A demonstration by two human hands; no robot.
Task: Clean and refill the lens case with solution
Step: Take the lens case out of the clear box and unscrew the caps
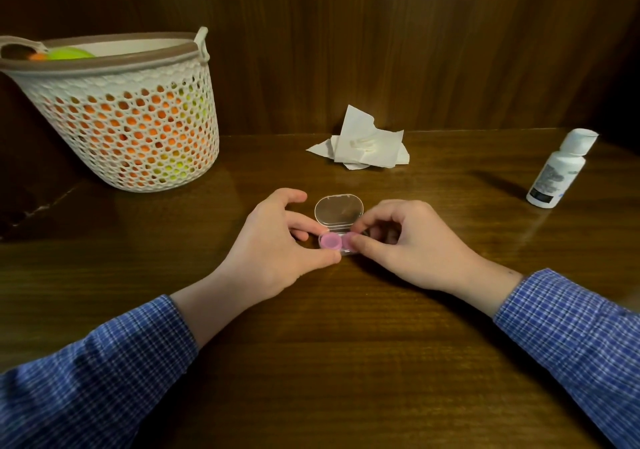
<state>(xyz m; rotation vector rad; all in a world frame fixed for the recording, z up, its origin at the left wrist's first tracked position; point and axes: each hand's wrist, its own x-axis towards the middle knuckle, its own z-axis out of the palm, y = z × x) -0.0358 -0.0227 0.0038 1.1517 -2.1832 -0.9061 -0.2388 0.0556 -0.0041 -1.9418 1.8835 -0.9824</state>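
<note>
Hands in blue checked sleeves are meeting over a small lens case (337, 237) that is lying on the near middle of a dark wooden tabletop (346, 362). The case's clear lid (338, 212) is standing open, tilted up and away from the person, and two round pink caps are sitting side by side in the clear base. The left hand (277, 251) is bracing the case from its left side, with its thumb lying along the front edge of the base and a curled finger pressing at the back left corner, so its fingers are clamped on the case. The right hand (405, 240) is pinching the right pink cap (348, 240) between thumb and forefinger, with its other fingers curled in behind. The left pink cap (329, 241) is sitting uncovered in plain sight. A crumpled white tissue (363, 143) is lying farther back on the tabletop, well apart from the case. A white solution bottle (561, 168) with a closed cap is standing at the far right, well apart from both hands. A white mesh basket (138, 130) with a brown rim is sitting at the back left, holding orange and yellow-green things. Dark wood panelling is rising behind the tabletop.
</note>
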